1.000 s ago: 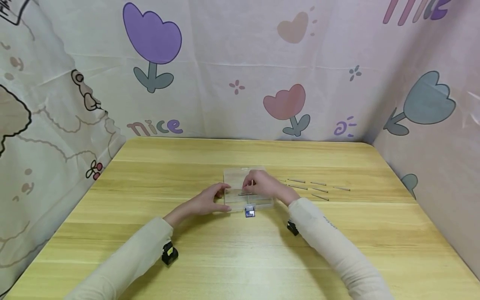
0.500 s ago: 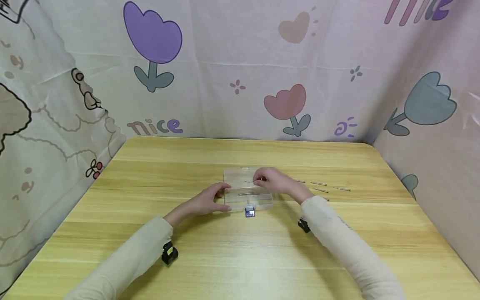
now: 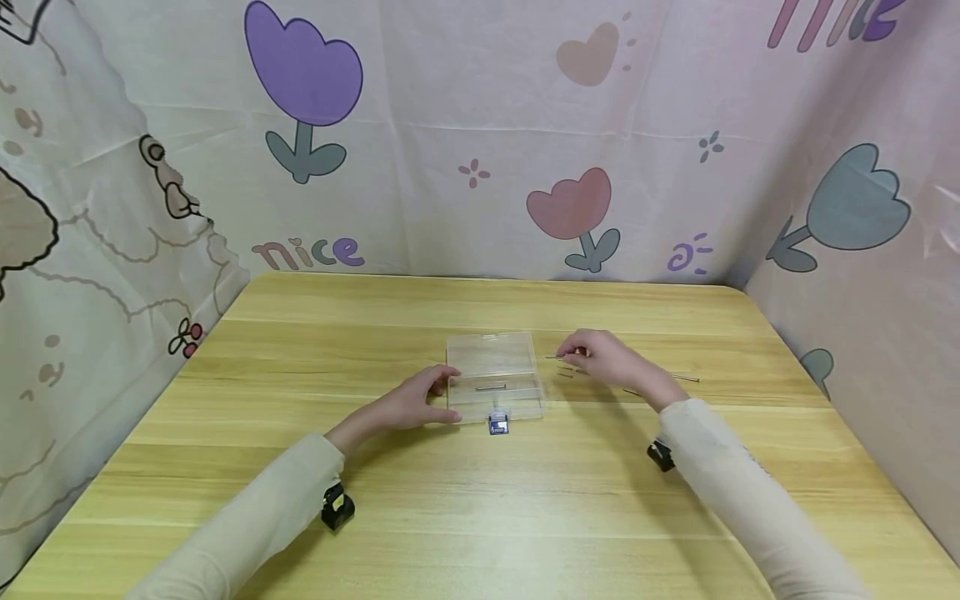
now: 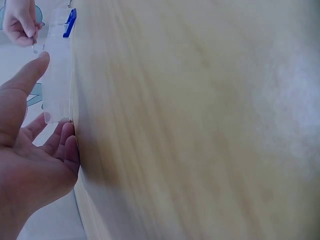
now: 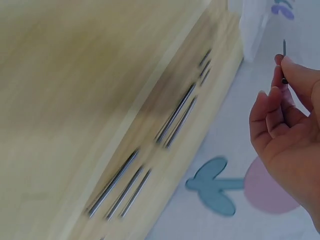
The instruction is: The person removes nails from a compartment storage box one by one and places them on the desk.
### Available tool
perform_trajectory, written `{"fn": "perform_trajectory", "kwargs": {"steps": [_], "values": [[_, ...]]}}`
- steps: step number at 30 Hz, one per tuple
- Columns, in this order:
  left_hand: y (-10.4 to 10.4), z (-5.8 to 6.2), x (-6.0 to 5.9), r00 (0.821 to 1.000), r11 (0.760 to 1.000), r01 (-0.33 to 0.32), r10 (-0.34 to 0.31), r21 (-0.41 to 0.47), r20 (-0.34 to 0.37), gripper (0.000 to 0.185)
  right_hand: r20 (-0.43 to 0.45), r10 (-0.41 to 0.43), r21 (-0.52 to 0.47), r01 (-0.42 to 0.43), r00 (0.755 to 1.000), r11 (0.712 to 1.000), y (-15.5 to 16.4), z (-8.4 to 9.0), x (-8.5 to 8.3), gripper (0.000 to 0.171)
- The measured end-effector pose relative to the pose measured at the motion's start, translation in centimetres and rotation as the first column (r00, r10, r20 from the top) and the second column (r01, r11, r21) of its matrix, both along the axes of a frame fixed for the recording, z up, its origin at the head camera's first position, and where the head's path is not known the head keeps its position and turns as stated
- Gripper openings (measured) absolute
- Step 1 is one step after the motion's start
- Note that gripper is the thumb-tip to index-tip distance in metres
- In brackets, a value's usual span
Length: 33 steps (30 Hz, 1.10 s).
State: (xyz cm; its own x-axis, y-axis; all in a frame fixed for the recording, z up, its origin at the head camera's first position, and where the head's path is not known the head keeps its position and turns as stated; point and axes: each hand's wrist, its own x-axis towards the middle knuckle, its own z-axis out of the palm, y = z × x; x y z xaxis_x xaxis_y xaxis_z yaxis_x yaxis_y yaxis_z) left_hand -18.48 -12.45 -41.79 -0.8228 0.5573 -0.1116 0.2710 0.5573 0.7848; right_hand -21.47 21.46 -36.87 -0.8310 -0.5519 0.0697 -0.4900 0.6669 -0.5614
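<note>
The right hand (image 3: 600, 357) has left the clear rectangular plastic box (image 3: 493, 377) and swung right, out to the row of thin metal pins (image 3: 678, 377) lying on the pale wooden table (image 3: 480, 500). Its fingertips pinch one thin steel pin (image 3: 557, 357), held just above the tabletop beside the box's right edge. Another pin (image 3: 491, 387) now lies inside the box, so I'd judge one has just been dropped in and this is the next. The left hand (image 3: 411, 402) stays at the box's left end, thumb and fingers gripping it to steady it. A small blue latch (image 3: 498, 424) sits at the near edge.
</note>
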Motion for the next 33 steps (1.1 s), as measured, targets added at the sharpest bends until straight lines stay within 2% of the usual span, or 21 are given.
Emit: {"fn": "perform_trajectory", "kwargs": {"steps": [15,19,26,33], "values": [[0.0,0.0,0.0,1.0,1.0,-0.005,0.005,-0.012,0.001,0.068,-0.021,-0.181,0.076,0.182,0.983,0.98,8.7,0.2,1.2,0.009],[0.0,0.0,0.0,1.0,1.0,-0.007,0.007,-0.01,0.001,0.068,-0.025,-0.202,0.086,0.204,0.979,0.975,10.3,0.2,1.6,0.007],[0.0,0.0,0.0,1.0,1.0,-0.004,0.004,-0.002,0.001,0.068,-0.058,-0.212,0.094,0.217,0.976,0.972,12.8,-0.9,2.6,0.005],[0.0,0.0,0.0,1.0,1.0,0.003,-0.003,0.003,0.0,0.067,-0.027,-0.259,0.098,0.26,0.966,0.961,14.8,-2.1,3.7,0.004]]}}
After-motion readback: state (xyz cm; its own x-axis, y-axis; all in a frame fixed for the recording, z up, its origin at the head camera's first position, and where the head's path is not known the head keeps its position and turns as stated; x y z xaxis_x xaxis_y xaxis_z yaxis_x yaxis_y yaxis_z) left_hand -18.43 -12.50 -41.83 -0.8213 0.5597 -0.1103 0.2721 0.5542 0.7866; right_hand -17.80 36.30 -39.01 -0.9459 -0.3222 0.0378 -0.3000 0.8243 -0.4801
